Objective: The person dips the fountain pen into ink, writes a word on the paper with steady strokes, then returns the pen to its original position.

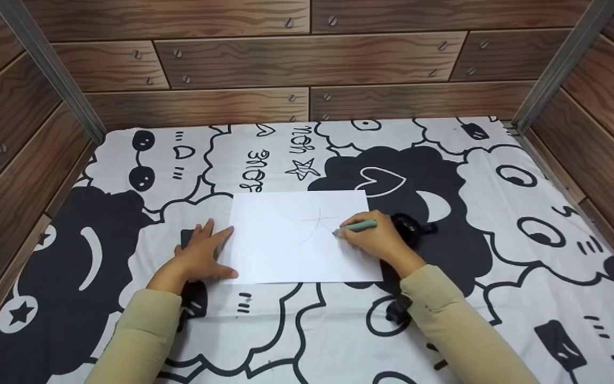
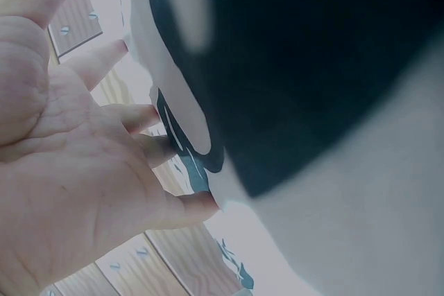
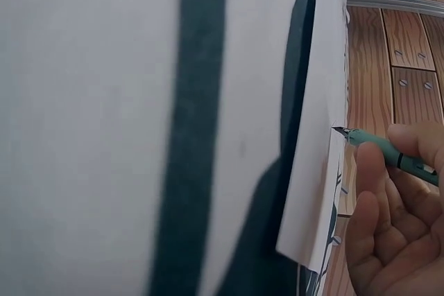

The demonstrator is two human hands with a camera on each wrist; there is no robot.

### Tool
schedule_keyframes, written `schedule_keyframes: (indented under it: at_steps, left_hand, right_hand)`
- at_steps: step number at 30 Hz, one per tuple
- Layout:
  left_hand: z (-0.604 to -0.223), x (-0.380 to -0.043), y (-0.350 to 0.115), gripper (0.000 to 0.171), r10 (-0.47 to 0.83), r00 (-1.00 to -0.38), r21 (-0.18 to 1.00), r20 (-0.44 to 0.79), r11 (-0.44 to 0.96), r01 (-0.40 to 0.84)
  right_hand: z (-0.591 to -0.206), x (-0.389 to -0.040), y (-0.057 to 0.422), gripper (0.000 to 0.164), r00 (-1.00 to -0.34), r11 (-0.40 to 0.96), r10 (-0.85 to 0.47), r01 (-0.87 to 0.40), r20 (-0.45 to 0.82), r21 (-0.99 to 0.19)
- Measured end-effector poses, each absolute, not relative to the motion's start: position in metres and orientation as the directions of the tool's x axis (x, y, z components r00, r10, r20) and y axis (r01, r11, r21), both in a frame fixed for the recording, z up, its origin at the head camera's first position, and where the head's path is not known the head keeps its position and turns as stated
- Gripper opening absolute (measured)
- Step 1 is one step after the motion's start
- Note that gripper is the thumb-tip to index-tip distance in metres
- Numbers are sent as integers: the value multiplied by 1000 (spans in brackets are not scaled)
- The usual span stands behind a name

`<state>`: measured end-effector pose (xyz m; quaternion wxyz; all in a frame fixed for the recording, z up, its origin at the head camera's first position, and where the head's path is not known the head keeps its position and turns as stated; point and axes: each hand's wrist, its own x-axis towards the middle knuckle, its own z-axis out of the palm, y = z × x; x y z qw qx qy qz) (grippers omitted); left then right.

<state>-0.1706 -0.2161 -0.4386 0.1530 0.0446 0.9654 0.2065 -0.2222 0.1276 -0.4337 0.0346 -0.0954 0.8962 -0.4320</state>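
A white sheet of paper [image 1: 275,240] lies on the patterned cloth in front of me. Thin pencil-like strokes [image 1: 318,220] cross on its right half: a horizontal line, a vertical one and two slanting legs. My right hand [image 1: 373,234] pinches a green fountain pen [image 1: 360,226], whose nib meets the paper at the end of the right slanting stroke. In the right wrist view the metal nib of the pen [image 3: 388,150] shows clearly. My left hand [image 1: 203,253] rests with spread fingers at the paper's left edge, thumb on its lower left corner.
A black-and-white cartoon cloth [image 1: 221,346] covers the table. Wood-patterned panels [image 1: 307,61] stand at the back and both sides, with grey metal posts [image 1: 54,74] at the corners. Black straps or devices [image 1: 407,226] sit about the right wrist.
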Motion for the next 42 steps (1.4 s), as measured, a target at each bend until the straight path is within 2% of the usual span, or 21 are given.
schedule_keyframes:
  at_steps: [19, 34, 42]
  left_hand:
    - [-439, -173, -217, 96, 152, -946, 412, -286, 911, 21]
    - [-438, -171, -218, 96, 149, -947, 424, -283, 905, 15]
    - [-438, -171, -218, 95, 149, -948, 418, -282, 908, 18]
  right_hand:
    - [-433, -213, 141, 12, -978, 612, -208, -129, -2, -780]
    - [-432, -210, 152, 9, -969, 617, -244, -179, 29, -766]
    - [-433, -209, 156, 12, -962, 534, -269, -194, 52, -823]
